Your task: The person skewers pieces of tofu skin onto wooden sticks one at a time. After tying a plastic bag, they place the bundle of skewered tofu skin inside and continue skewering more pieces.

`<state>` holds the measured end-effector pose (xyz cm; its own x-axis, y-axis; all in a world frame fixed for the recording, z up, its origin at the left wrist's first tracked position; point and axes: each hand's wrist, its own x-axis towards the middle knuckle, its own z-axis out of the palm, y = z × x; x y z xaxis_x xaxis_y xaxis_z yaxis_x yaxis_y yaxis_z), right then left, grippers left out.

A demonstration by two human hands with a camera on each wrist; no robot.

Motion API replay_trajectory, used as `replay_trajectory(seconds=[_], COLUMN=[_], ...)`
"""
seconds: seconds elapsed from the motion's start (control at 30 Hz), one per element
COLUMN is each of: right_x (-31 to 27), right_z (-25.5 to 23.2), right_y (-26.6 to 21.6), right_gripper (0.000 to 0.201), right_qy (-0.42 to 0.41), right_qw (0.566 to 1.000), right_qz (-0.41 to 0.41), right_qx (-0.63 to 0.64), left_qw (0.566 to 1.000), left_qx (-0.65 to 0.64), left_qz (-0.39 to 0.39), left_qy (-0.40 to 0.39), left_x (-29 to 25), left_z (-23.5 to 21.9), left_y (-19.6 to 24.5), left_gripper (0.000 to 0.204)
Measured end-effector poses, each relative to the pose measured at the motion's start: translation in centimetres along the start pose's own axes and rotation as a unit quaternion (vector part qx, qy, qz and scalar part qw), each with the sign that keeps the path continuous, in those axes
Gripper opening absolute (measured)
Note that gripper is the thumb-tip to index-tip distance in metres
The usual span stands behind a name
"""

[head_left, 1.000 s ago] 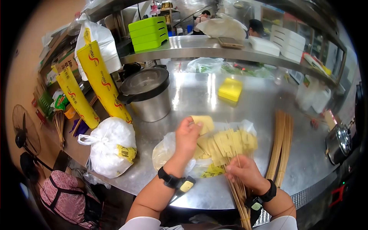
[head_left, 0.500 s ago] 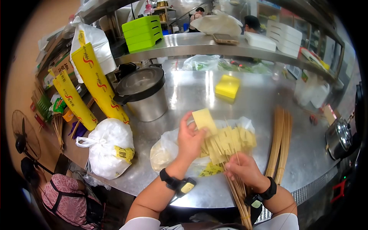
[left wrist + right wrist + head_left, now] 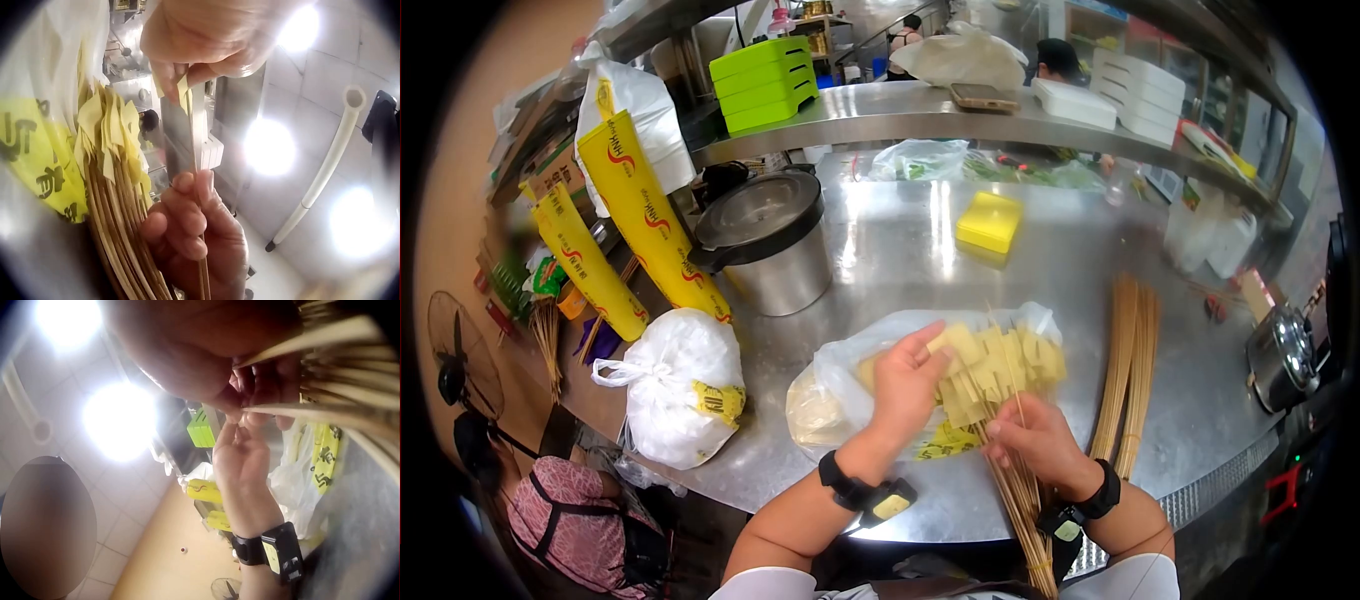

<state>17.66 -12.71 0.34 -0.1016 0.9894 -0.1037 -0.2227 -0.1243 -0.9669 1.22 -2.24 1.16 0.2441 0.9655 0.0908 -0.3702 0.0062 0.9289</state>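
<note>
My left hand (image 3: pixel 903 388) pinches a pale yellow square sheet (image 3: pixel 962 344) that looks like tofu skin. In the left wrist view the sheet is folded at the tip of a thin bamboo skewer (image 3: pixel 192 134). Lower on that skewer, the thumb and fingers of my right hand (image 3: pixel 1042 442) pinch the shaft. Beside and below the right hand runs a bunch of bamboo skewers (image 3: pixel 1022 520), their upper ends threaded with similar sheets (image 3: pixel 1035 360). These lie over a clear plastic bag (image 3: pixel 855 350) with yellow print, on the steel table (image 3: pixel 900 260).
Two bundles of bare skewers (image 3: pixel 1122 370) lie to the right. A lidded steel pot (image 3: pixel 785 265), a tied white bag (image 3: pixel 685 390) and tall yellow rolls (image 3: pixel 650 215) stand left. A yellow box (image 3: pixel 990 222) sits farther back, below a steel shelf (image 3: pixel 850 128).
My left hand first held the sheet up flat, then brought it down and right onto the skewer tip, folding it. My right hand has stayed nearly in place.
</note>
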Motion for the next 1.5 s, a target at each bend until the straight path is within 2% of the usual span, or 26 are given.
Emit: replay_trajectory(seconds=[0.1, 0.2, 0.27, 0.4, 0.5, 0.57, 0.7, 0.77, 0.87, 0.97, 1.1, 1.37, 1.43, 1.47, 1.5], right_x=[0.0, 0.1, 0.1, 0.1, 0.1, 0.1, 0.0, 0.0, -0.1, -0.1, 0.0, 0.2, 0.2, 0.2, 0.2], right_z=[0.1, 0.0, 0.0, 0.3, 0.4, 0.3, 0.2, 0.2, 0.0, -0.1, -0.4, -0.6, -0.2, -0.1, -0.1], right_y=[-0.2, 0.1, 0.1, -0.2, -0.3, -0.3, -0.3, -0.2, -0.2, -0.3, 0.0, 0.1, 0.3, 0.4, 0.6], right_gripper=[0.013, 0.013, 0.013, 0.013, 0.013, 0.013, 0.013, 0.013, 0.014, 0.014, 0.014, 0.012, 0.010, 0.010, 0.010], right_qy=[0.003, -0.002, -0.006, -0.003, -0.003, -0.001, 0.005, 0.012, 0.018, 0.019, 0.018, 0.017, 0.045, 0.036, 0.081], right_qw=[1.000, 1.000, 1.000, 0.999, 0.999, 0.999, 0.999, 1.000, 1.000, 1.000, 1.000, 0.998, 0.996, 0.996, 0.987], right_qz=[0.005, 0.007, 0.007, 0.017, 0.019, 0.016, 0.014, 0.012, 0.005, 0.007, 0.004, -0.004, -0.057, -0.057, -0.118], right_qx=[0.000, -0.010, -0.018, -0.031, -0.032, -0.030, -0.028, -0.026, -0.018, -0.012, -0.023, -0.063, -0.047, -0.051, -0.078], left_qw=[1.000, 0.999, 0.988, 0.988, 0.988, 0.993, 0.998, 1.000, 1.000, 1.000, 0.997, 0.993, 0.993, 0.992, 0.993], left_qx=[0.010, -0.038, -0.149, -0.148, -0.155, -0.114, -0.059, 0.019, -0.013, -0.002, 0.053, 0.021, 0.020, 0.021, 0.017], left_qz=[0.010, 0.001, -0.027, -0.048, -0.023, 0.014, 0.016, -0.006, 0.011, -0.015, -0.043, -0.059, -0.058, -0.063, -0.058], left_qy=[0.002, 0.025, 0.023, 0.001, -0.004, -0.005, -0.013, 0.022, 0.014, -0.004, -0.020, -0.099, -0.103, -0.110, -0.101], left_x=[-0.1, 0.6, 0.9, 1.6, 1.9, 2.0, 1.6, 1.1, 0.7, 0.3, -0.4, -0.6, -0.4, -0.3, -0.2], left_z=[0.0, -0.4, -0.4, -1.4, -1.7, -1.8, -1.5, -1.0, -0.4, -0.2, 0.2, 0.3, 0.3, 0.2, 0.2], left_y=[0.2, 0.3, 0.8, 0.6, 0.2, 0.1, 0.2, 0.2, 0.0, 0.3, 0.5, -0.3, -0.3, -0.5, -0.8], left_gripper=[0.038, 0.038, 0.035, 0.029, 0.024, 0.024, 0.022, 0.025, 0.034, 0.040, 0.038, 0.029, 0.029, 0.029, 0.029])
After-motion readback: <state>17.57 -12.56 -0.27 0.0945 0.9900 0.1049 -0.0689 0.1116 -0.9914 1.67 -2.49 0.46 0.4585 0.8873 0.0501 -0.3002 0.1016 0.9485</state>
